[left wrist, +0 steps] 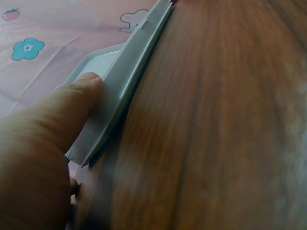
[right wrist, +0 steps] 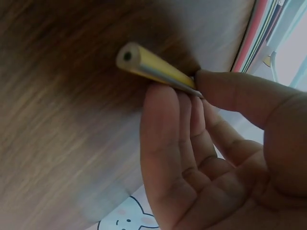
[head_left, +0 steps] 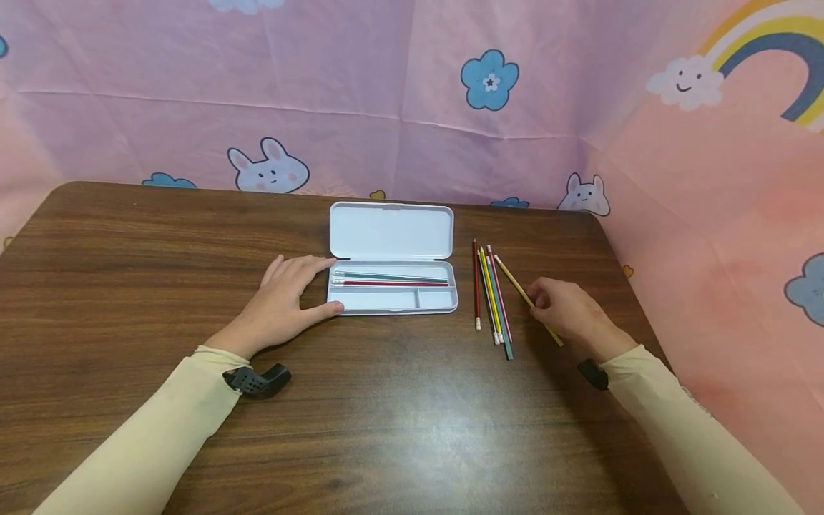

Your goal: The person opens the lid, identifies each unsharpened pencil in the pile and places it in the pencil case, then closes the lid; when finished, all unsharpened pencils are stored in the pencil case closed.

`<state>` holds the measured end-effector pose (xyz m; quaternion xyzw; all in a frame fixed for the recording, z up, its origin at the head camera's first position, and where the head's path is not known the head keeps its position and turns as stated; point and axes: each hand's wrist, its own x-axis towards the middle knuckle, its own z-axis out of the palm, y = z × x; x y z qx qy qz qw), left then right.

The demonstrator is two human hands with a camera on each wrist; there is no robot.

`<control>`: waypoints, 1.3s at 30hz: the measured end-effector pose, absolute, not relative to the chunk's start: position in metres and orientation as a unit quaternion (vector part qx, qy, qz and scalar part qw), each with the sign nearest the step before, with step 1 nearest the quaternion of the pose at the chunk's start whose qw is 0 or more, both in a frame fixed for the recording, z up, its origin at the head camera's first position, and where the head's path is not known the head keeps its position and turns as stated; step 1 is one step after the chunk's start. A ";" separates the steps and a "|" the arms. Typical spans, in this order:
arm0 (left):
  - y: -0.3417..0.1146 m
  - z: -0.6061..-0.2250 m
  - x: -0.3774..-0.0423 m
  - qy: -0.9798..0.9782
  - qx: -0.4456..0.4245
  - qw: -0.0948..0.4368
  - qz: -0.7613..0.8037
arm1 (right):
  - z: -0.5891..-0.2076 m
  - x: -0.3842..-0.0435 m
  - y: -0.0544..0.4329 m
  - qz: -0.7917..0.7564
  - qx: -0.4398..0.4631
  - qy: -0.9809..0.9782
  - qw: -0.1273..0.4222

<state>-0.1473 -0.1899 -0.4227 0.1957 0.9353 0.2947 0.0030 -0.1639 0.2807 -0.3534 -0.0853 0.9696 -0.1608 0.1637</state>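
Observation:
A white pencil case [head_left: 373, 310] stands with its lid [head_left: 391, 230] raised, a teal pencil [head_left: 386, 276] and a red pencil [head_left: 393, 284] in its long rear compartment. My left hand [head_left: 277, 304] spans the case's left end, fingers spread, with the thumb [left wrist: 79, 96] touching its near corner. To the right of the case, my right hand [head_left: 569, 311] pinches a yellow pencil [head_left: 511, 275] between thumb and fingers. The right wrist view shows that pencil's flat, unsharpened end [right wrist: 128, 56] pointing toward the camera. It lies slanted, its far tip near the other pencils.
Between the case and my right hand lie several loose pencils [head_left: 492, 300], including a dark red pencil [head_left: 477, 286] at their left. The brown wooden table [head_left: 386, 429] meets a pink patterned cloth [head_left: 360, 129] at its back and right edges.

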 end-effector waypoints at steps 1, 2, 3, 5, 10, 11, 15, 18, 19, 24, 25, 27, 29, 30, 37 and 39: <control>-0.190 -0.422 -0.147 0.935 0.196 0.003 0.295 | -0.354 -0.164 0.281 -0.159 -0.085 0.970 0.162; -0.190 -0.422 -0.147 0.935 0.197 0.003 0.295 | -0.354 -0.164 0.282 -0.157 -0.085 0.971 0.159; -0.190 -0.422 -0.147 0.935 0.199 0.003 0.294 | -0.355 -0.164 0.282 -0.155 -0.086 0.972 0.157; -0.191 -0.421 -0.147 0.935 0.200 0.003 0.294 | -0.355 -0.164 0.284 -0.153 -0.089 0.973 0.149; -0.191 -0.421 -0.147 0.934 0.200 0.005 0.295 | -0.356 -0.163 0.288 -0.141 -0.101 0.978 0.119; -0.191 -0.421 -0.147 0.934 0.200 0.006 0.295 | -0.356 -0.162 0.289 -0.139 -0.102 0.979 0.112; -0.191 -0.421 -0.147 0.934 0.201 0.006 0.295 | -0.357 -0.163 0.294 -0.134 -0.105 0.983 0.075; -0.191 -0.421 -0.147 0.934 0.203 0.004 0.294 | -0.356 -0.165 0.297 -0.138 -0.118 0.982 0.050; -0.191 -0.421 -0.147 0.934 0.203 0.004 0.294 | -0.356 -0.165 0.297 -0.140 -0.127 0.981 0.042; -0.191 -0.421 -0.148 0.933 0.204 0.003 0.296 | -0.352 -0.169 0.298 -0.127 -0.185 0.974 -0.016; -0.191 -0.421 -0.148 0.933 0.203 0.003 0.296 | -0.351 -0.171 0.298 -0.121 -0.195 0.973 -0.028; -0.192 -0.421 -0.148 0.933 0.203 0.003 0.297 | -0.351 -0.173 0.296 -0.112 -0.206 0.971 -0.046; -0.192 -0.421 -0.148 0.933 0.203 0.004 0.298 | -0.349 -0.174 0.293 -0.110 -0.215 0.969 -0.057; -0.192 -0.421 -0.148 0.933 0.203 0.005 0.298 | -0.348 -0.175 0.292 -0.110 -0.218 0.968 -0.060; -0.192 -0.421 -0.147 0.932 0.203 0.004 0.299 | -0.344 -0.179 0.276 -0.109 -0.255 0.957 -0.087; -0.192 -0.421 -0.147 0.932 0.204 0.003 0.298 | -0.344 -0.181 0.269 -0.105 -0.269 0.952 -0.099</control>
